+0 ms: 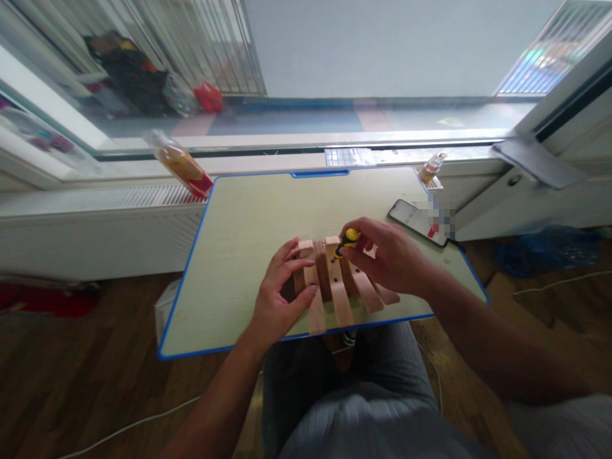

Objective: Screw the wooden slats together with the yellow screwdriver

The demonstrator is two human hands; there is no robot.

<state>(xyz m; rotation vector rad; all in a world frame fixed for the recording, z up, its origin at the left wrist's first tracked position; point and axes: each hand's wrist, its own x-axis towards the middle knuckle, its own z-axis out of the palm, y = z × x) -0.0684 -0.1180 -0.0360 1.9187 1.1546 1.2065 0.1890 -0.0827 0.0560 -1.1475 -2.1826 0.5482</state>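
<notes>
A wooden assembly of several slats (pixel 335 290) lies on a pale table with a blue rim (pixel 201 223), close to the near edge. My left hand (pixel 280 293) grips its left side, fingers curled over the wood. My right hand (pixel 389 255) pinches a small screwdriver with a yellow and black handle (pixel 348 239), its tip set against one of the upright slats with holes.
A phone (pixel 415 220) lies at the table's right edge. A small bottle (pixel 431 167) stands at the far right corner and a plastic-wrapped pack (pixel 179 162) leans at the far left corner. A window sill and radiator run behind. My lap is under the table's near edge.
</notes>
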